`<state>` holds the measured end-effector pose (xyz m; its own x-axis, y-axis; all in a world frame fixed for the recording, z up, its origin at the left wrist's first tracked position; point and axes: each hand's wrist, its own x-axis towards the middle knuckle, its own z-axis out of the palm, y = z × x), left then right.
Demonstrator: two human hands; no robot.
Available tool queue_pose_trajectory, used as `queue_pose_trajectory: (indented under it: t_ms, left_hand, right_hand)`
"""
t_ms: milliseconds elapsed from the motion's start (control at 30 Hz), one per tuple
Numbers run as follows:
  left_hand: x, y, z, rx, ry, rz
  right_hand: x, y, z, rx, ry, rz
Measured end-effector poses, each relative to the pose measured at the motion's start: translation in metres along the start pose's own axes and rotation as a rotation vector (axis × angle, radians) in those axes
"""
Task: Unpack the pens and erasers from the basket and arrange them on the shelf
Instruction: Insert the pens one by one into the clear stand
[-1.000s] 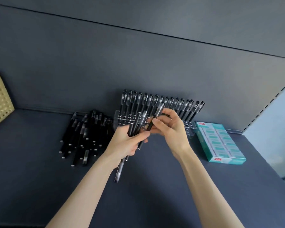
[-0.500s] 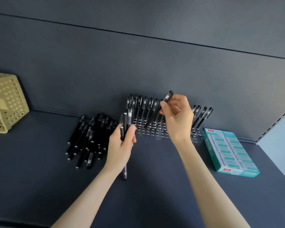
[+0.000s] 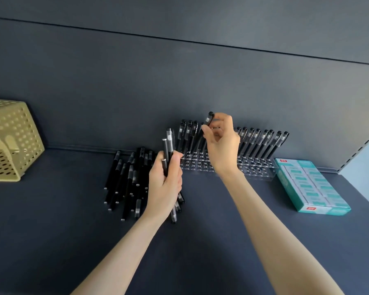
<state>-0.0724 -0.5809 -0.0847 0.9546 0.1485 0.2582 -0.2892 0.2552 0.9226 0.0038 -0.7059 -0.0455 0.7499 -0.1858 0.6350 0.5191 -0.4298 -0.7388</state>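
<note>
Your right hand [image 3: 222, 145] pinches one black pen [image 3: 208, 119] by its capped end, tilted above the clear rack [image 3: 256, 169] at the back of the shelf [image 3: 51, 231]. Your left hand [image 3: 165, 184] grips a bundle of pens [image 3: 168, 143] upright, beside the loose pile [image 3: 128, 179]. The teal eraser box [image 3: 311, 186] lies right of the rack.

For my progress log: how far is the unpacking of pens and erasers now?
Done: the basket lies tipped over, a row of pens stands in the clear rack, the eraser box sits beside it. In hand: the right hand pinches one pen over the rack; the left hand grips a bundle. Left: the loose pen pile.
</note>
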Motion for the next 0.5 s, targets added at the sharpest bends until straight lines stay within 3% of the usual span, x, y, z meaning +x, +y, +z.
queue_pose_trajectory:
  t_ms: [500]
  left_hand:
    - [-0.003, 0.008, -0.016, 0.029, 0.028, 0.052]
  right_hand:
    - [-0.005, 0.010, 0.013, -0.221, -0.161, -0.045]
